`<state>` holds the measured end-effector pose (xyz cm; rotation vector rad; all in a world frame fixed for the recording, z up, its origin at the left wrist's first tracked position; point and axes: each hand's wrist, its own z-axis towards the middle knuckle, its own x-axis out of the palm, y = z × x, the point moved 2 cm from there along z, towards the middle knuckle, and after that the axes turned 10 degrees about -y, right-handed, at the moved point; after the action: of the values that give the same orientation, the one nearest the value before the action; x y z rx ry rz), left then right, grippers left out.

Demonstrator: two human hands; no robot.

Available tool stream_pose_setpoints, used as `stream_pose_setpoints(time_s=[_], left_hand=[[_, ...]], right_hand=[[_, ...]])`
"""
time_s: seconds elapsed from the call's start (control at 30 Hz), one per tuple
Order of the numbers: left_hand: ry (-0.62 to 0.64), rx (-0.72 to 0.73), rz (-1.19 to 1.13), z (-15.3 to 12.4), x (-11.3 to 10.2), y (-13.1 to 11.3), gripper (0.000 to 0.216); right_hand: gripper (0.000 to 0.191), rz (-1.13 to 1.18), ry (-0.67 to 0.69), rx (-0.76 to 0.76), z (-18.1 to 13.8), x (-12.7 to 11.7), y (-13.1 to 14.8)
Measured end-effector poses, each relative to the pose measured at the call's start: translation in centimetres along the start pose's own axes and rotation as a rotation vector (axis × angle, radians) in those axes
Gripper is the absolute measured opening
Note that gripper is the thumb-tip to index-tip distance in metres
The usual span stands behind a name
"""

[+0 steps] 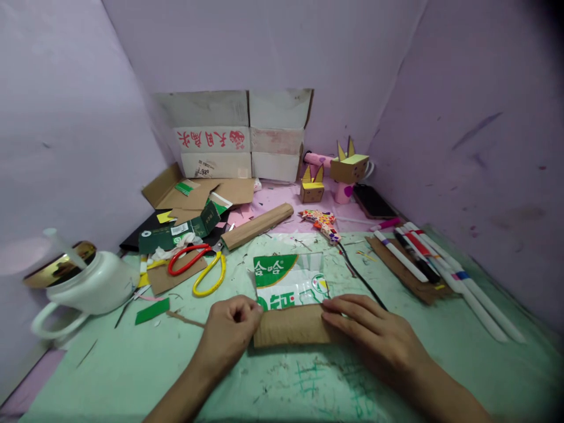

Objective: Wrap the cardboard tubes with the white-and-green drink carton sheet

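Note:
A piece of cardboard (291,327) printed green and white on one face lies in front of me, its near part folded over so the plain brown side shows. The printed part (282,281) stretches away from me behind the fold. My left hand (233,323) pinches the left end of the fold, thumb against curled fingers. At the right end, my right hand (370,326) grips the fold with longer, straighter fingers on top; its thumb is hidden. Beyond my left hand are scissors (209,282) with one red and one yellow handle loop.
A glue gun (324,223) with a black cord lies behind the cardboard. Markers (409,258) rest at right near a phone (374,201). A white teapot-like cup (97,282) stands left. Cardboard scraps (211,194), a rolled cardboard strip (259,226) and small cardboard animal heads (312,191) sit farther back.

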<state>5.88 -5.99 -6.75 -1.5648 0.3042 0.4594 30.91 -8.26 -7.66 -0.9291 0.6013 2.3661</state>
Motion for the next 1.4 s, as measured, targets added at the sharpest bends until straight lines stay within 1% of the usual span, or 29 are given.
stream_pose_setpoints(time_s=[0.03, 0.07, 0.1, 0.13, 0.17, 0.2, 0.23, 0.27, 0.33, 0.4, 0.47, 0.6, 0.73, 0.8, 0.93, 1.03, 1.17, 1.23, 1.4], left_hand=[[-0.026, 0.058, 0.004, -0.2, -0.2, 0.0, 0.030], [-0.058, 0.172, 0.017, -0.4, -0.5, 0.0, 0.022], [-0.094, 0.340, 0.049, -0.7, -0.8, 0.0, 0.012], [-0.127, 0.548, 0.098, -1.1, -1.1, -0.1, 0.006], [-0.151, 0.763, 0.156, -1.5, -1.3, -0.2, 0.016], [-0.154, 0.946, 0.213, -1.9, -1.5, -0.2, 0.026], [-0.140, 1.075, 0.261, -2.2, -1.6, -0.1, 0.033], [-0.118, 1.153, 0.299, -2.3, -1.7, -0.1, 0.038], [-0.068, 1.203, 0.343, -2.2, -1.7, 0.0, 0.042], [-0.060, 1.191, 0.374, -2.0, -1.7, 0.0, 0.040], [-0.083, 1.173, 0.387, -1.8, -1.6, 0.2, 0.038], [-0.099, 1.168, 0.331, -1.6, -1.2, 1.0, 0.037], [-0.086, 1.067, 0.258, -1.2, -0.7, 1.3, 0.036], [-0.073, 0.994, 0.209, -0.9, -0.5, 1.1, 0.034], [0.035, 0.802, 0.148, -0.3, -0.2, 0.6, 0.028], [0.073, 0.672, 0.142, 0.1, -0.2, 0.5, 0.027], [0.135, 0.590, 0.112, 0.5, 0.0, 0.5, 0.027], [0.164, 0.549, 0.124, 0.6, 0.1, 0.7, 0.028], [0.169, 0.481, 0.260, 0.6, 0.2, 1.1, 0.024]], right_hand=[[0.037, -0.001, -0.002, 0.002, -0.1, 0.0, 0.1], [0.037, 0.000, 0.001, 0.009, -0.2, 0.1, 0.1], [0.037, 0.003, 0.004, 0.017, -0.3, 0.2, 0.2], [0.037, 0.006, 0.007, 0.023, -0.4, 0.2, 0.2], [0.038, 0.012, 0.011, 0.030, -0.5, 0.2, 0.3], [0.039, 0.021, 0.018, 0.037, -0.6, 0.3, 0.3], [0.040, 0.030, 0.022, 0.045, -0.7, 0.3, 0.2], [0.040, 0.039, 0.023, 0.051, -0.8, 0.4, 0.2], [0.041, 0.057, 0.016, 0.063, -0.9, 0.6, 0.0], [0.039, 0.071, -0.021, 0.060, -1.0, 0.8, -0.1], [0.036, 0.084, -0.068, 0.050, -1.1, 0.9, -0.2], [0.033, 0.091, -0.112, 0.068, -1.3, 1.2, -0.3], [0.032, 0.115, -0.152, 0.116, -1.2, 1.3, -0.1], [0.030, 0.134, -0.139, 0.154, -0.8, 1.3, -0.1], [0.029, 0.170, -0.104, 0.239, 0.0, 1.2, -0.1], [0.028, 0.193, -0.081, 0.294, 0.2, 1.1, -0.3], [0.029, 0.219, -0.036, 0.316, 0.1, 1.3, -0.5], [0.028, 0.247, 0.006, 0.352, 0.1, 1.5, -0.5], [0.021, 0.257, 0.096, 0.470, 0.1, 1.6, -0.4]])
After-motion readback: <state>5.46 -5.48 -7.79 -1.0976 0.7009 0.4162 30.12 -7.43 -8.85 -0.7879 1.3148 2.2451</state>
